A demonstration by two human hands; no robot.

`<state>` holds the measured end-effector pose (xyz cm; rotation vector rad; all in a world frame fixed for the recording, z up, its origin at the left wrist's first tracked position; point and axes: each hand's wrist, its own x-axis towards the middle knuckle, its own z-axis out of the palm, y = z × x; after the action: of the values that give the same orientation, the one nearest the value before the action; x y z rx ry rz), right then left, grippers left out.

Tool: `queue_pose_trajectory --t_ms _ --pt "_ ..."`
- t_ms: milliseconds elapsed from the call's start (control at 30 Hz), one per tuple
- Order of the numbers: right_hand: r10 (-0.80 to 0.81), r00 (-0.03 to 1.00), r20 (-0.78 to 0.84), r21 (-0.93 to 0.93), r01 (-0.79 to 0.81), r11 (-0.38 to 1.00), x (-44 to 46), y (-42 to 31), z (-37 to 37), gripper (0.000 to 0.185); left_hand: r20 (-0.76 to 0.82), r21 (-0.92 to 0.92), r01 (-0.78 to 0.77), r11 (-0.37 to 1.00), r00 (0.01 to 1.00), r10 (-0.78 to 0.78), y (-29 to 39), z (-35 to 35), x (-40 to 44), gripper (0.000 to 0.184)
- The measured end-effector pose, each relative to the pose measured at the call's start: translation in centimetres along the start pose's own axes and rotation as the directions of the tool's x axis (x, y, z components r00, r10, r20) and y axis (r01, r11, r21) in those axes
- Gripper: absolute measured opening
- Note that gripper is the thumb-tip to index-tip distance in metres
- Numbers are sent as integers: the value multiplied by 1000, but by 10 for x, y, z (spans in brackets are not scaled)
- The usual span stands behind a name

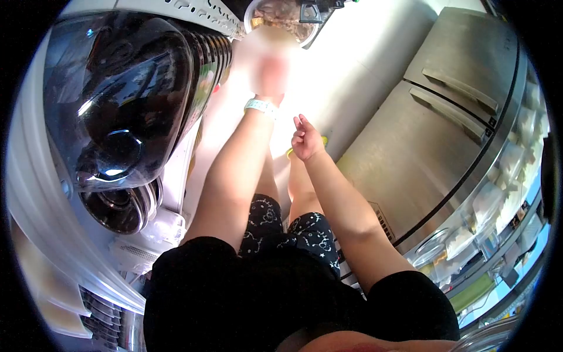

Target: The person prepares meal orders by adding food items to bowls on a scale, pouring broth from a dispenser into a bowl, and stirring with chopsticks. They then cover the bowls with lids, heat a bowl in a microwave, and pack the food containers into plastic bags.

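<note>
My left hand point(271, 67) reaches away from me with a pale patterned band point(262, 107) on its wrist. A blur covers its fingers, so what it holds, if anything, is hidden. Just beyond it is a round clear tub point(309, 39) with brownish and pinkish pieces inside. A black clip-like part point(309, 13) sits at the tub's edge. My right hand point(307, 138) hovers over the pale floor, fingers loosely bent and partly extended, with nothing visible in it.
Stacked black containers point(123, 100) with a glossy clear top stand at left, above round black bowls point(117, 209). A white perforated rack point(199, 14) runs along the top left. A stainless-steel cabinet point(410, 158) with handles stands right, beside shelves of wrapped packages point(489, 199).
</note>
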<state>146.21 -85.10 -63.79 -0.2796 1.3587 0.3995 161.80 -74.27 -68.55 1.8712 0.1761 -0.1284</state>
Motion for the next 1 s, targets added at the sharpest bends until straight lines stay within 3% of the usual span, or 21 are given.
queue_pose_trajectory --t_ms 67,100,133,200,267,400,500,533,567,600,633,733,867,967,1000 --pt "6 1000 -4 2 -6 1000 -2 -1 -4 32 34 166 -98 981 995 94 -6 -21 5 18" --pt "-2 1000 -18 -13 1 1000 -3 -1 -6 32 101 501 -233 833 972 210 12 -38 11 19" --pt "-10 1000 -30 -30 9 1000 -2 -1 -6 32 204 757 -340 558 934 292 26 -51 16 21" --pt "-11 999 -43 -34 9 999 -3 -2 -6 32 208 737 -363 571 925 319 15 -58 24 23" --pt "-12 998 -56 -40 10 999 -5 -1 -6 33 224 767 -423 482 881 417 6 -58 38 22" --pt "-4 1000 -22 -54 3 999 -7 0 -6 33 314 738 -501 452 848 427 23 -58 37 21" --pt "-11 1000 4 -64 11 998 -8 -2 -6 33 227 652 -496 573 849 477 0 -46 34 19" --pt "-17 1000 6 -56 18 998 -8 -1 -5 33 37 230 -240 943 971 238 -24 -34 28 23" --pt "-16 1000 7 -56 17 998 -7 -2 -5 33 20 -30 -77 997 997 78 -28 -26 25 25" --pt "-9 1000 -3 -33 9 999 -6 -2 -4 33 3 -295 82 952 996 -85 -25 -20 23 28" --pt "-2 1000 -15 -9 2 1000 -6 -2 -5 33 -32 -435 106 894 991 -133 -22 -11 19 27" --pt "7 1000 3 -43 -7 999 -6 -2 -3 32 -79 -716 189 672 934 -348 -1 8 10 21" --pt "3 1000 15 -55 -2 999 -7 1 0 32 -114 -692 144 708 946 -304 12 25 -4 23" --pt "-7 999 35 -77 9 997 -8 1 2 32 119 -795 387 466 854 -506 38 13 -6 27" --pt "-19 999 28 -78 21 997 -9 0 2 33 133 -795 378 475 872 -471 34 5 -6 28"
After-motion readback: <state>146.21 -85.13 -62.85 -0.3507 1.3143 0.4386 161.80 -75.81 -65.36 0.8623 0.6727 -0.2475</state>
